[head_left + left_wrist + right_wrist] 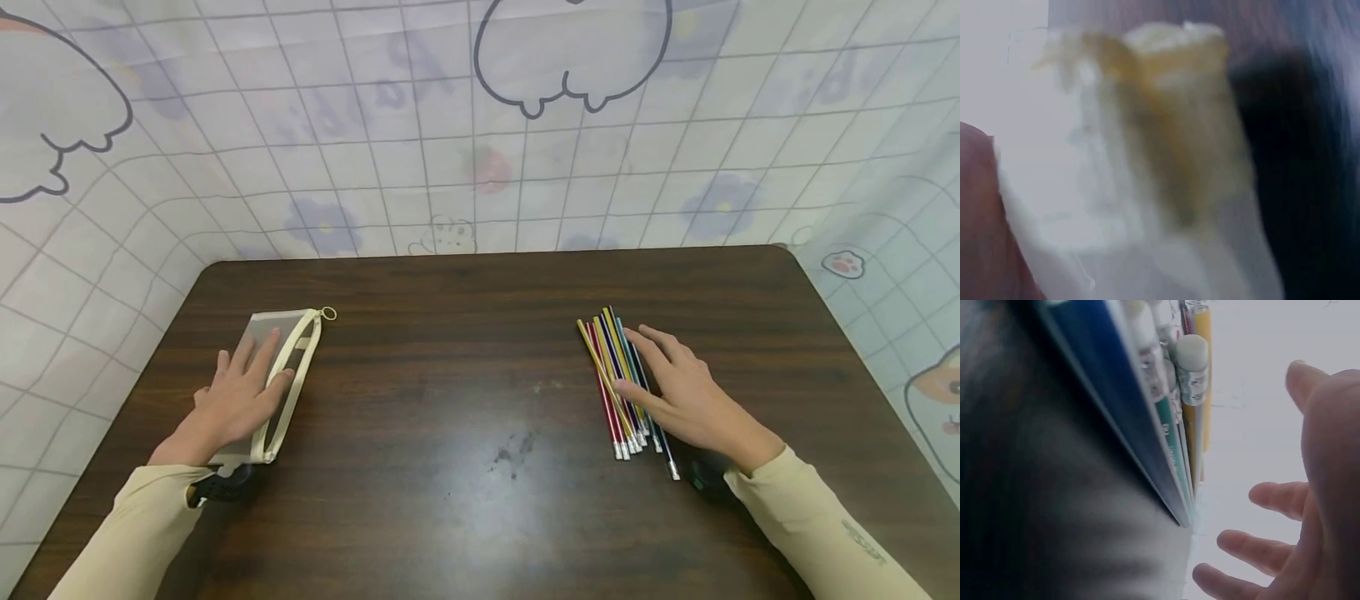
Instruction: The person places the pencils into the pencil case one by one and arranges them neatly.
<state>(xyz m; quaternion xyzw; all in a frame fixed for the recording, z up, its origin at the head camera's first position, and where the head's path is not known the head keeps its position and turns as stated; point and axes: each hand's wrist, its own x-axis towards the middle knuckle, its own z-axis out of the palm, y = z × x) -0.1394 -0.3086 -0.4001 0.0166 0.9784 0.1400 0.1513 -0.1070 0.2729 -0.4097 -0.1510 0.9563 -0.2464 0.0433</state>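
Observation:
On the left of the table a grey, see-through zip pouch (273, 322) with cream trim lies flat. My left hand (236, 398) rests on it with the fingers spread. Close up and blurred, the cream end of the pouch (1122, 162) fills the left wrist view. A loose bundle of pencils (613, 375) in red, yellow, blue and green lies at the right, eraser ends towards me. Over its right side reaches my right hand (686, 400), fingers extended. In the right wrist view the fingers (1257, 550) stand apart from the white erasers (1192, 353).
The dark wooden table (420, 367) has rounded far corners and some dark smudges near its middle. Behind it hangs a pale gridded cloth (390, 150) with cartoon prints, which also runs along both sides. Black straps (225, 483) show at the wrists.

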